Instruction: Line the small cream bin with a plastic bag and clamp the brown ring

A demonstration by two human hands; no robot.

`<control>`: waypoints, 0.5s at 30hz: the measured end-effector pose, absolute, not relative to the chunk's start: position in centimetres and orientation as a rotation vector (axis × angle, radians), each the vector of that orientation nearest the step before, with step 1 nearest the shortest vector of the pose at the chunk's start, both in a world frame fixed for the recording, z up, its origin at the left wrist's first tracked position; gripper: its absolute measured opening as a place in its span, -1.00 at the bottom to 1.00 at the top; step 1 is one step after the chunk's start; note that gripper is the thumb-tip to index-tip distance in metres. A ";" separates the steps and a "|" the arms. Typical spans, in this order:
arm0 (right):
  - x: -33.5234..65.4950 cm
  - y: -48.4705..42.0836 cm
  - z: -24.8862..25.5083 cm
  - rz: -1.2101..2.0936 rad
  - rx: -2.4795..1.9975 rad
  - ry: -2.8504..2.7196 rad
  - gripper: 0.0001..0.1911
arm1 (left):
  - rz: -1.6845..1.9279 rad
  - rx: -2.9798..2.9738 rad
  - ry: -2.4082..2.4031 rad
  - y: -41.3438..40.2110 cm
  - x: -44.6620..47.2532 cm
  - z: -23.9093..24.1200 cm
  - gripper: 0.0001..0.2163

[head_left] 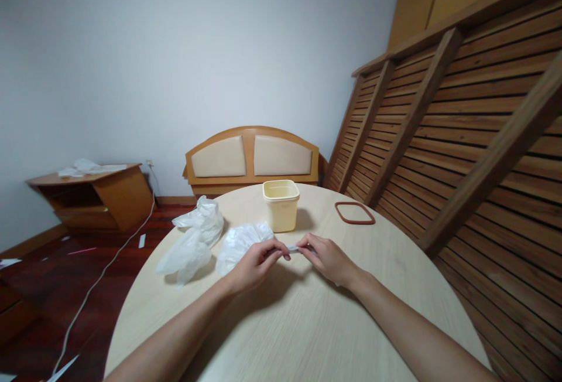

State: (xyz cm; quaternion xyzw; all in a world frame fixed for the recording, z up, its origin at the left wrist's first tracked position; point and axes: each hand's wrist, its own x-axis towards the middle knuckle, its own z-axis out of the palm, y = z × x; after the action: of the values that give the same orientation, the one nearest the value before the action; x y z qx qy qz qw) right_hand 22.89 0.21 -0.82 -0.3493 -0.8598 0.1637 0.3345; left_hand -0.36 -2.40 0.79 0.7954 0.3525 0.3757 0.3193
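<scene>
My left hand (257,263) and my right hand (325,258) meet over the middle of a round pale wooden table (307,335). Both pinch the ends of a small flat whitish strip (293,248), which I cannot make out clearly. Just beyond my hands stands an open cream plastic tub (281,204). A crumpled clear plastic bag (239,243) lies right beside my left hand. A second crumpled bag (195,235) lies further left near the table edge.
A brown square ring, like a seal (355,212), lies at the table's back right. A slatted wooden frame (461,130) leans on the right. A headboard (252,159) and a low wooden cabinet (94,197) stand by the white wall. A white cable (100,276) crosses the dark floor.
</scene>
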 end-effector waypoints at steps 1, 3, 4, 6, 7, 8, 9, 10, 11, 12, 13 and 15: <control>22.8 0.1 -0.9 0.437 -0.900 -2.222 -0.85 | 0.984 2.074 0.920 -2.5 -0.3 0.9 -0.75; 22.4 -0.1 -1.0 0.447 -0.882 -2.187 -0.85 | 0.999 2.039 0.890 -2.8 -0.2 1.1 -0.75; 22.1 -0.2 -1.0 0.439 -0.875 -2.175 -0.85 | 1.016 2.025 0.872 -2.9 -0.1 1.1 -0.75; 21.6 -0.3 -1.1 0.399 -0.855 -2.158 -0.86 | 1.055 2.011 0.838 -3.0 0.1 1.2 -0.74; 21.4 -0.4 -1.1 0.373 -0.839 -2.154 -0.85 | 1.076 2.008 0.830 -3.0 0.2 1.1 -0.72; 21.2 -0.4 -1.2 0.346 -0.822 -2.153 -0.85 | 1.099 2.006 0.829 -2.9 0.3 1.0 -0.71; 21.1 -0.4 -1.2 0.317 -0.802 -2.159 -0.85 | 1.127 2.001 0.833 -2.8 0.4 0.9 -0.71; 21.1 -0.4 -1.2 0.282 -0.781 -2.173 -0.84 | 1.158 1.995 0.843 -2.7 0.5 0.7 -0.71; 21.1 -0.4 -1.3 0.239 -0.763 -2.193 -0.84 | 1.190 1.989 0.858 -2.6 0.5 0.4 -0.71; 21.1 -0.4 -1.3 0.188 -0.749 -2.216 -0.83 | 1.216 1.990 0.881 -2.4 0.6 0.1 -0.71; 21.2 -0.4 -1.3 0.134 -0.742 -2.242 -0.81 | 1.234 2.000 0.910 -2.3 0.6 -0.2 -0.71; 21.2 -0.6 -1.3 0.024 -0.743 -2.311 -0.78 | 1.237 2.062 0.984 -1.9 0.6 -0.8 -0.73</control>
State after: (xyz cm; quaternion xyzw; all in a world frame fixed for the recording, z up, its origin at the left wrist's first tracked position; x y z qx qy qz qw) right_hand 21.18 -0.59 -1.32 -0.2867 -0.8919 0.0094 0.3496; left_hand 0.58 -1.89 -0.83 0.7644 0.3648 0.4587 0.2686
